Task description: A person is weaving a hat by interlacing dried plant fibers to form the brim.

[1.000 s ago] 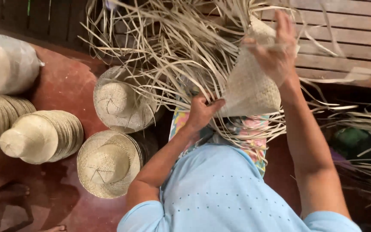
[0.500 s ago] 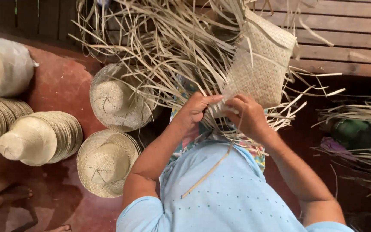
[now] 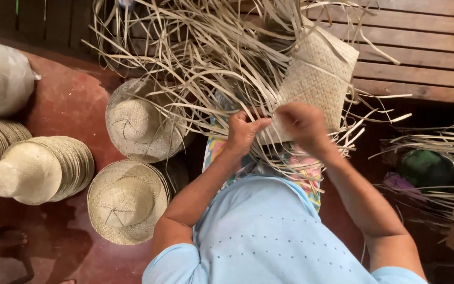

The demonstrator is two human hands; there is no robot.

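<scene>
A: From the head camera, what sits in the middle?

B: A pale, flat woven straw panel (image 3: 316, 79), rectangular and tightly plaited, with long loose straw strips (image 3: 195, 58) fanning out of its lower and left edges. It lies tilted over the person's lap, its far corner reaching the brown wooden plank floor (image 3: 421, 52) above it.

A: And the hands?

B: Both meet at the panel's lower edge, where the weave ends and the free strips begin. The left hand (image 3: 244, 131) is pinched shut on a few strips just left of that edge, thumb pressed against fingers. The right hand (image 3: 303, 126) is closed over the edge itself, knuckles up. Held so close together, they likely keep the last woven row tight while strips cross.

A: Why do the strips spread so wide?

B: My guess is that fanned strips stay separate and are easy to pick singly.

A: What lies left of the panel?

B: Finished woven straw hats: one (image 3: 140, 121) half under the loose strips, another (image 3: 127, 202) below it, then a nested stack of hats (image 3: 38, 171) lying on its side further left, all on the red-brown floor (image 3: 69, 105). A white plastic sack (image 3: 1, 79) sits furthest left. Right of the panel, well apart, is another bundle of strips (image 3: 437, 152) over something green (image 3: 426, 168) that I cannot identify.
</scene>
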